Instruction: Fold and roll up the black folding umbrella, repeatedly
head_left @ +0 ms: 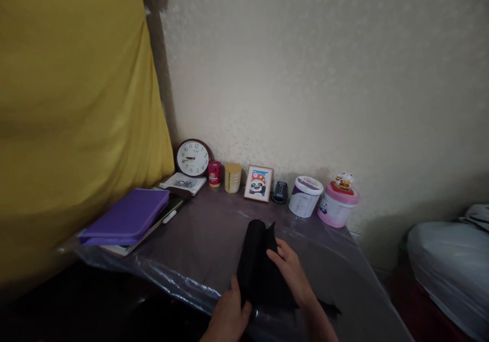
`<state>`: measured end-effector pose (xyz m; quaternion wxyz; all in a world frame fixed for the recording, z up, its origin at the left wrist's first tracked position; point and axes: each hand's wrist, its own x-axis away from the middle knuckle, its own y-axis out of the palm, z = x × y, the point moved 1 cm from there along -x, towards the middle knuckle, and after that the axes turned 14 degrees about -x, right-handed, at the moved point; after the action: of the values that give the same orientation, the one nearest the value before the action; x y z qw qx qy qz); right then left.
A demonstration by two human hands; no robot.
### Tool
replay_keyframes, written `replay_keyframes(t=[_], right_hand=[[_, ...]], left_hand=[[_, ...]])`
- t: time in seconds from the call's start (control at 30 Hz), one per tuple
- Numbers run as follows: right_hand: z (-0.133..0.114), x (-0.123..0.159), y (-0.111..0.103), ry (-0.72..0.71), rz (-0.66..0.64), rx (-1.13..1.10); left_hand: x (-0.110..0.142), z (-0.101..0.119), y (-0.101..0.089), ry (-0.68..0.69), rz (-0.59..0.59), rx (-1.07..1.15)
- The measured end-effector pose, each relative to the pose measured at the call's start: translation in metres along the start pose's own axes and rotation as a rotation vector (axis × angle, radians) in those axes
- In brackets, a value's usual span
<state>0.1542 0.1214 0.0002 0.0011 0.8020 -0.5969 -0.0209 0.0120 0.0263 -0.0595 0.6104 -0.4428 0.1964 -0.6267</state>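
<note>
A black roll of thin, soft sheet material [252,255] lies near the front edge of the table, a flap of it unrolled to the right. My left hand [231,309] is closed on the roll's near left end, thumb and fingers on either side. With thumb and fingers my right hand [288,265] grips the raised flap on the right. A thin dark strip [330,307] sticks out past my right wrist. Whether the material is cloth or plastic I cannot tell.
Against the wall stand a clock [193,157], a red tin [214,174], a yellow container [232,178], a framed panda picture [259,184], a dark blue device [280,192] and two tubs [305,199]. A purple folder [126,214] lies left. Clear plastic covers the table [206,235].
</note>
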Motion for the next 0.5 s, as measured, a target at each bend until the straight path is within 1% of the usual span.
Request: replay_keyframes(t=[0.1,0.2,0.27,0.37,0.5], right_hand=[[0.006,-0.018,0.024,-0.010,0.019,0.112],[0.022,-0.034,0.045,-0.015,-0.042,0.215],[0.030,-0.040,0.056,-0.017,-0.077,0.273],[0.036,-0.043,0.064,0.006,-0.105,0.400],[0.038,-0.044,0.067,0.022,-0.148,0.566]], left_hand=[[0.000,0.002,0.001,-0.018,-0.003,-0.075],[0.000,0.004,0.001,-0.008,-0.002,-0.150],[0.000,0.005,0.000,-0.006,-0.007,-0.187],[-0.001,0.007,-0.002,-0.011,-0.022,-0.219],[0.000,0.008,-0.006,-0.002,-0.031,-0.274]])
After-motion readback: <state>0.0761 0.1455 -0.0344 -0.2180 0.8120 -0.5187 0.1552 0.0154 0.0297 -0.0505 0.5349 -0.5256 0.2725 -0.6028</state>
